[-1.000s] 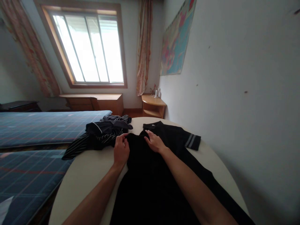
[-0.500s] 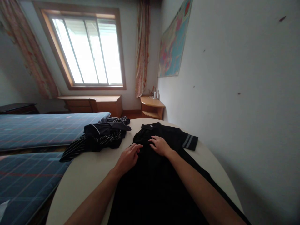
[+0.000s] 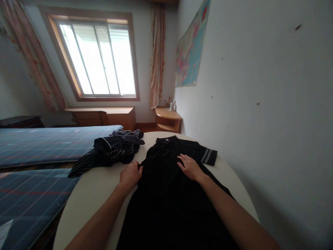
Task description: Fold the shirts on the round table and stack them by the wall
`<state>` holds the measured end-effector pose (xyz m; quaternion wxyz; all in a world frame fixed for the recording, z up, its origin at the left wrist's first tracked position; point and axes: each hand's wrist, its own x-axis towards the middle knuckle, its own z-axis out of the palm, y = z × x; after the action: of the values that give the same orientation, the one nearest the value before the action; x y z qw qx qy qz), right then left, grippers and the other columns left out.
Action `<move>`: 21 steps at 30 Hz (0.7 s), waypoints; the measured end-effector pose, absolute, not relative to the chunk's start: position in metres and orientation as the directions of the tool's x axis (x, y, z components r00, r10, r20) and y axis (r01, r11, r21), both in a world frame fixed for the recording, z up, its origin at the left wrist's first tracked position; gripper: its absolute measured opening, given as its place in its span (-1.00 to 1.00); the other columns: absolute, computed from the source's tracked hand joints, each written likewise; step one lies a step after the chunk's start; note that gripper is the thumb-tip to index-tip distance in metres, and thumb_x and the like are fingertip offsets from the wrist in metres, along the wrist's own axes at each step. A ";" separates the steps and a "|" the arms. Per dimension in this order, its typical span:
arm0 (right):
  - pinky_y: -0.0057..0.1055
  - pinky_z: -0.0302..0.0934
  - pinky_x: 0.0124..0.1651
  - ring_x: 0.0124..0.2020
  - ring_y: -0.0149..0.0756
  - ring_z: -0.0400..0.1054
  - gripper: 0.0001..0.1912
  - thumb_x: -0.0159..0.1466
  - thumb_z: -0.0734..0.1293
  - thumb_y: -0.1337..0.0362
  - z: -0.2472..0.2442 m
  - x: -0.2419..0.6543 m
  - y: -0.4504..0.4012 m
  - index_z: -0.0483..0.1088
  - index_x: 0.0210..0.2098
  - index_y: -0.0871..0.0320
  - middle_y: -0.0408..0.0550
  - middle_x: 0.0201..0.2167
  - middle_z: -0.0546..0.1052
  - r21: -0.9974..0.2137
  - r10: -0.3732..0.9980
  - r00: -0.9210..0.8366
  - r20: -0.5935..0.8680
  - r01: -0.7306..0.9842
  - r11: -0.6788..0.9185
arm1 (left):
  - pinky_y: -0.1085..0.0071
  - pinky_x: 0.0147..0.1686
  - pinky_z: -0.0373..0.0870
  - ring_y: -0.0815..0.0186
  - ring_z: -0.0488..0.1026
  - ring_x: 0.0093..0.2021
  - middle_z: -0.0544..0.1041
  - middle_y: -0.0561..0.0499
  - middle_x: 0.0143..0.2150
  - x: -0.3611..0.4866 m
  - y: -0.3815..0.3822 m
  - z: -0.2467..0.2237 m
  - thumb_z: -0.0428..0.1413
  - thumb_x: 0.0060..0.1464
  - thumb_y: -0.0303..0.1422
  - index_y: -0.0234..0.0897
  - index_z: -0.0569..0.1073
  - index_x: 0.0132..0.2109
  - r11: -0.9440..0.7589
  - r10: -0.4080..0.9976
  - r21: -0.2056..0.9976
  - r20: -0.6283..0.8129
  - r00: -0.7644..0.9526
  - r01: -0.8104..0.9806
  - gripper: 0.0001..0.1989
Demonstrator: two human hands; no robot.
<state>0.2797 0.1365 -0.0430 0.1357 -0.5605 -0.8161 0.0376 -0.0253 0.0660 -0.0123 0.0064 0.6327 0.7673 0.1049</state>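
A black short-sleeved shirt (image 3: pixel 166 201) lies spread over a round cream table (image 3: pixel 85 198), its collar at the far end. Two grey stripes cross its right-hand sleeve (image 3: pixel 209 156). At the garment's left edge, my left hand (image 3: pixel 130 176) is closed, its thumb and fingers pinching the black cloth. My right hand (image 3: pixel 191 168) rests palm down on the upper right part of the shirt, fingers stretched out. The left-hand sleeve is not visible.
A heap of dark striped clothes (image 3: pixel 114 149) lies on the table's far left edge. Left of the table are plaid mattresses (image 3: pixel 52 146). A white wall (image 3: pixel 260 139) runs along the right. Farther back stand a wooden desk (image 3: pixel 119 113) and corner shelf (image 3: pixel 169 113).
My left hand has moved left to the shirt's edge and pulled the cloth outward. My right hand has slid right across the front, and the upper shirt lies wider.
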 end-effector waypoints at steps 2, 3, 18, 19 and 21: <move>-0.14 -0.09 0.38 0.37 -0.08 0.06 -0.45 0.42 0.08 0.02 -0.044 0.281 0.133 0.26 0.29 0.14 0.03 0.36 0.22 -0.219 0.924 -0.330 0.193 0.903 0.369 | 0.32 -0.23 0.40 0.08 0.56 -0.09 0.58 -0.15 -0.07 -0.023 0.066 -0.009 -0.03 0.29 -0.24 -0.23 0.46 -0.06 0.167 0.973 0.186 0.125 -0.192 0.968 -0.75; -0.14 -0.09 0.38 0.37 -0.08 0.06 -0.45 0.42 0.09 0.02 -0.043 0.281 0.132 0.27 0.28 0.14 0.03 0.36 0.23 -0.221 0.924 -0.329 0.193 0.903 0.368 | 0.31 -0.23 0.41 0.08 0.57 -0.11 0.59 -0.14 -0.08 -0.022 0.067 -0.006 -0.03 0.30 -0.25 -0.22 0.45 -0.04 0.174 0.971 0.193 0.131 -0.201 0.966 -0.76; -0.06 -0.10 0.38 0.38 -0.04 0.04 -0.48 0.42 0.10 0.04 -0.042 0.286 0.127 0.31 0.25 0.12 0.02 0.35 0.24 -0.261 0.937 -0.304 0.173 0.903 0.341 | 0.33 -0.15 0.37 0.08 0.55 -0.07 0.60 -0.13 -0.10 -0.033 0.126 0.036 0.03 0.22 -0.24 -0.22 0.47 -0.06 0.039 0.935 0.298 0.326 -0.140 0.954 -0.76; -0.06 -0.10 0.38 0.38 -0.03 0.04 -0.48 0.42 0.10 0.04 -0.042 0.286 0.127 0.31 0.25 0.13 0.02 0.35 0.24 -0.258 0.937 -0.304 0.173 0.904 0.341 | 0.34 -0.15 0.37 0.09 0.55 -0.09 0.61 -0.12 -0.13 -0.034 0.130 0.033 0.03 0.22 -0.20 -0.23 0.49 -0.10 0.040 0.946 0.330 0.292 -0.142 0.943 -0.75; -0.06 -0.09 0.38 0.38 -0.03 0.04 -0.48 0.42 0.10 0.04 -0.042 0.286 0.126 0.31 0.25 0.13 0.02 0.35 0.24 -0.251 0.936 -0.305 0.174 0.906 0.341 | 0.37 -0.15 0.36 0.13 0.56 -0.12 0.62 -0.11 -0.17 -0.035 0.137 0.025 0.03 0.23 -0.14 -0.24 0.52 -0.19 0.050 0.962 0.369 0.230 -0.144 0.928 -0.71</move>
<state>0.2863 0.1260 -0.0421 0.1454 -0.5715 -0.8059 0.0525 -0.0347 0.1373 0.0255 0.0391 0.6531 0.7236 0.2197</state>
